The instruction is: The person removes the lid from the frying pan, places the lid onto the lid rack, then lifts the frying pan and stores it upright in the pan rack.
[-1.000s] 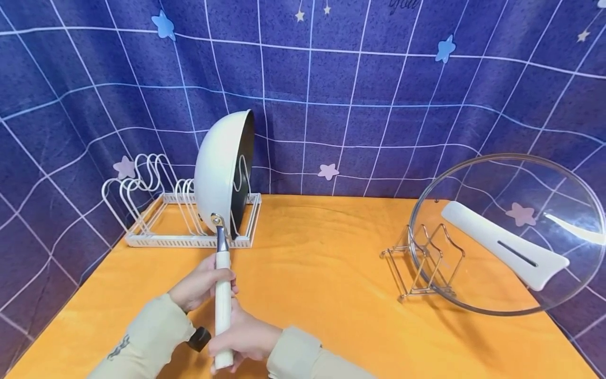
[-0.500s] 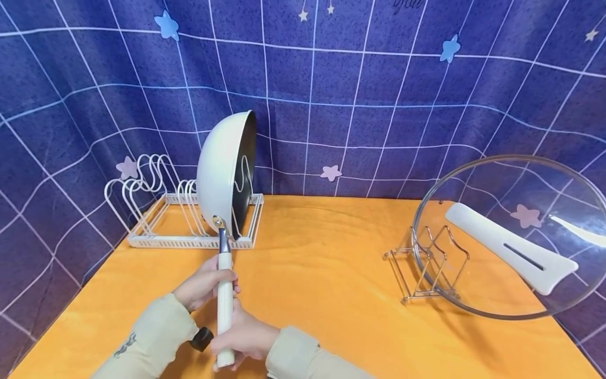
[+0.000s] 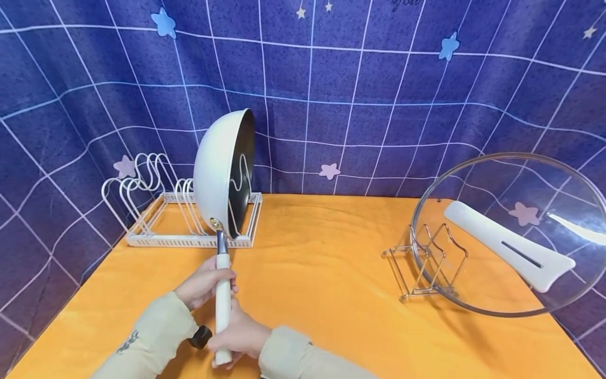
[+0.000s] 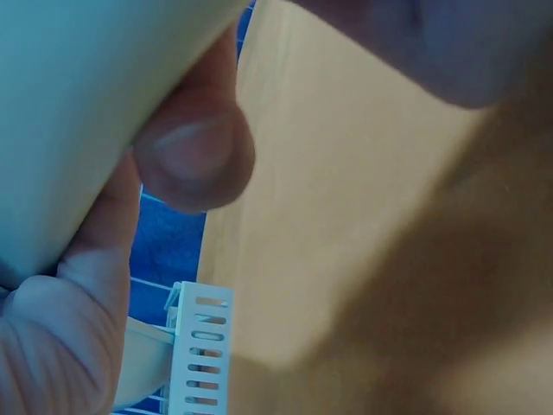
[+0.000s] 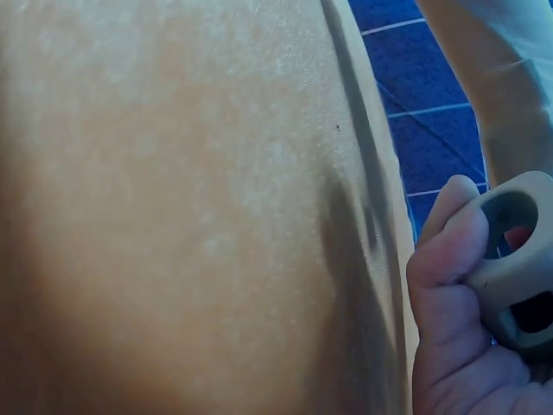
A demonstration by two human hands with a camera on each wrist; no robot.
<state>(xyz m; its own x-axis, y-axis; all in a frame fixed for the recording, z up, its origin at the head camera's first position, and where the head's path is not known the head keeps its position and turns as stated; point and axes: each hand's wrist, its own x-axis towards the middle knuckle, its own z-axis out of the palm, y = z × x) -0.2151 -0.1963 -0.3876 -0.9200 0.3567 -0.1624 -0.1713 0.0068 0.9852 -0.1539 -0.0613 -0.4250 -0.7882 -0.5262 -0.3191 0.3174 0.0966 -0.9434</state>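
A deep white wok (image 3: 213, 163) with a dark inside stands on its edge in the right-hand end of a white wire rack (image 3: 180, 241), its opening facing right. Its long white handle (image 3: 222, 295) points toward me. My left hand (image 3: 203, 284) grips the handle's upper part, near the metal neck, with the thumb across it. Lower down, my right hand (image 3: 243, 331) holds the handle near its end. In the left wrist view, fingers (image 4: 194, 156) curl around the handle. The right wrist view shows fingers (image 5: 449, 259) wrapped at the handle's end, which has an oval opening.
On the right, a large glass lid (image 3: 502, 284) with a white slotted handle (image 3: 511, 245) leans upright in a small metal wire rack (image 3: 426, 263). An orange cloth (image 3: 322, 263) covers the table, and a blue patterned curtain (image 3: 379, 121) hangs behind it.
The view shifts slightly. Both hands keep their hold on the wok's handle, and the wok stays nearly in place in the rack.
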